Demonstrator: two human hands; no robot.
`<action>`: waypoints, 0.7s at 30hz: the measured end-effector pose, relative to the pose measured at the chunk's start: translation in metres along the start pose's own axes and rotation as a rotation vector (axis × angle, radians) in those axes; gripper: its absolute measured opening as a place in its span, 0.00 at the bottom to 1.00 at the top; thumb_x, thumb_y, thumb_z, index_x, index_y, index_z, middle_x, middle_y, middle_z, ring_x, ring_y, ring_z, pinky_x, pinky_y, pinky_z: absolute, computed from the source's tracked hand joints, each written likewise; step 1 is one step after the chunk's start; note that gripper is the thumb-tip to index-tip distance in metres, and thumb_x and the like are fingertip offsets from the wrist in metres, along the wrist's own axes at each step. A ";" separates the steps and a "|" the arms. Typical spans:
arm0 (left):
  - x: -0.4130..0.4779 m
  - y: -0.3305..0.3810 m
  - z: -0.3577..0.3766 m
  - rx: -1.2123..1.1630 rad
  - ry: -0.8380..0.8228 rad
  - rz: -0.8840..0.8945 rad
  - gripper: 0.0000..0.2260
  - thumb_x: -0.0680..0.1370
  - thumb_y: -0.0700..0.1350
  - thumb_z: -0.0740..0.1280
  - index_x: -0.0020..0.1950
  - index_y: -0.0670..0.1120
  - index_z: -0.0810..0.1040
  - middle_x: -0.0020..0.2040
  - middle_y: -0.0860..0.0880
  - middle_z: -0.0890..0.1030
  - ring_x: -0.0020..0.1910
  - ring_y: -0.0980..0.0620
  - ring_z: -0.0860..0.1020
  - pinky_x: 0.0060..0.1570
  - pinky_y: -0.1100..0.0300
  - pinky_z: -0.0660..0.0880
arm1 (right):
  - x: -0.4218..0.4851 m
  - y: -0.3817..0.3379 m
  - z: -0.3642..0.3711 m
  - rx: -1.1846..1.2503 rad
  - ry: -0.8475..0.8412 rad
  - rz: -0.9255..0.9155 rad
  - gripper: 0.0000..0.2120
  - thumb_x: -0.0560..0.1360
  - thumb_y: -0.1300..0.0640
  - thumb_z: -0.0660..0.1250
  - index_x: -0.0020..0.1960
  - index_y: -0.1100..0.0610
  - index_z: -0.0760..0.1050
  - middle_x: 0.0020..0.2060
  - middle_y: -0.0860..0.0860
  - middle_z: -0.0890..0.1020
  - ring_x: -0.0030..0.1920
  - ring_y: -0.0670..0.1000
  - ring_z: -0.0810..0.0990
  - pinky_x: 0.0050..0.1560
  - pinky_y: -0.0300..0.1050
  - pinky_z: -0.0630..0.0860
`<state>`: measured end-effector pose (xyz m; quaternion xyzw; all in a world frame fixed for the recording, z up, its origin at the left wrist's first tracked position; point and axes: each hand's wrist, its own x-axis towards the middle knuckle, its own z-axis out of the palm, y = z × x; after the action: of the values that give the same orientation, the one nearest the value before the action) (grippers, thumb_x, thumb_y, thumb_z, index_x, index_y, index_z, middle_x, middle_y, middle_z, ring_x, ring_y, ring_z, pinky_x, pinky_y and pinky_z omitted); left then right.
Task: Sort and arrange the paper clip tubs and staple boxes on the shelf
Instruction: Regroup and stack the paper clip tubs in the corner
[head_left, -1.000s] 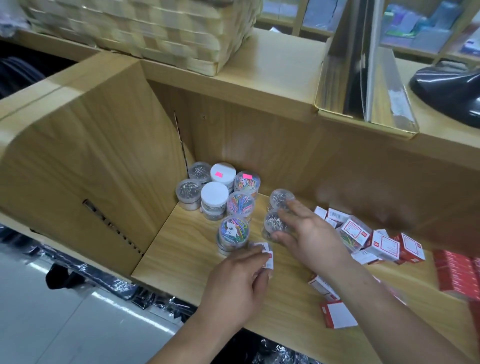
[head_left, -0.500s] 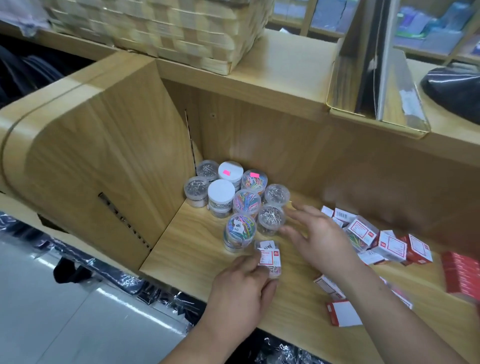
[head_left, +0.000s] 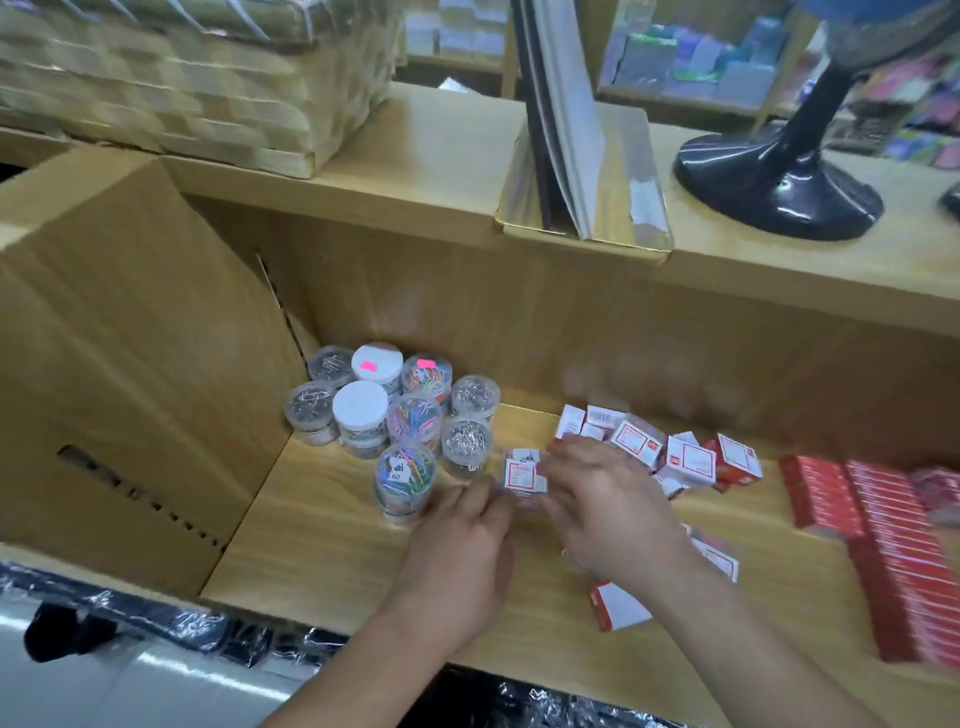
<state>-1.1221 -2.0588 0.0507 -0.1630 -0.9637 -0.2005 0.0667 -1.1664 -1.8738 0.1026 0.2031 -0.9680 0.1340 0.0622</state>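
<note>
Several round paper clip tubs (head_left: 400, 410) stand packed in the shelf's back left corner; some hold coloured clips, some silver, two have white lids. A small white-and-red staple box (head_left: 523, 475) stands just right of the front silver tub (head_left: 466, 447). My left hand (head_left: 457, 545) touches the box from the front left and my right hand (head_left: 608, 504) from the right, so the box sits pinched between their fingertips. More staple boxes (head_left: 685, 460) lie jumbled behind my right hand. The hands are blurred.
Red staple packs (head_left: 883, 535) are stacked in rows at the shelf's right. A loose box (head_left: 615, 605) lies near the front edge under my right arm. A wooden side wall (head_left: 130, 395) closes the left. Above are a woven basket (head_left: 197, 78) and a black fan base (head_left: 779, 182).
My right hand left the silver tubs, now set against the cluster, and came to the staple box. The box moved back and right, beside the front silver tub.
</note>
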 end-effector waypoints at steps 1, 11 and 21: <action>-0.003 0.000 -0.002 -0.045 0.013 -0.012 0.17 0.75 0.49 0.63 0.63 0.50 0.78 0.59 0.51 0.78 0.54 0.47 0.77 0.53 0.53 0.78 | 0.003 -0.001 0.005 -0.057 -0.017 -0.035 0.14 0.71 0.42 0.67 0.48 0.50 0.84 0.51 0.46 0.84 0.58 0.52 0.82 0.55 0.50 0.80; -0.017 -0.012 0.001 -0.345 0.146 -0.247 0.17 0.73 0.48 0.69 0.60 0.46 0.81 0.55 0.51 0.83 0.55 0.52 0.79 0.54 0.59 0.76 | 0.054 0.007 0.046 -0.247 -0.112 -0.099 0.11 0.69 0.47 0.78 0.42 0.54 0.82 0.48 0.51 0.85 0.55 0.55 0.83 0.58 0.50 0.79; -0.014 -0.009 0.011 -0.365 0.137 -0.227 0.17 0.74 0.50 0.68 0.62 0.47 0.81 0.58 0.53 0.82 0.58 0.53 0.78 0.57 0.63 0.74 | 0.068 0.005 0.035 -0.165 -0.209 0.004 0.27 0.68 0.41 0.76 0.61 0.51 0.76 0.57 0.50 0.80 0.64 0.54 0.74 0.76 0.50 0.57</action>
<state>-1.1131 -2.0662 0.0351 -0.0487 -0.9168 -0.3885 0.0785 -1.2323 -1.9051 0.0798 0.2084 -0.9773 0.0323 -0.0226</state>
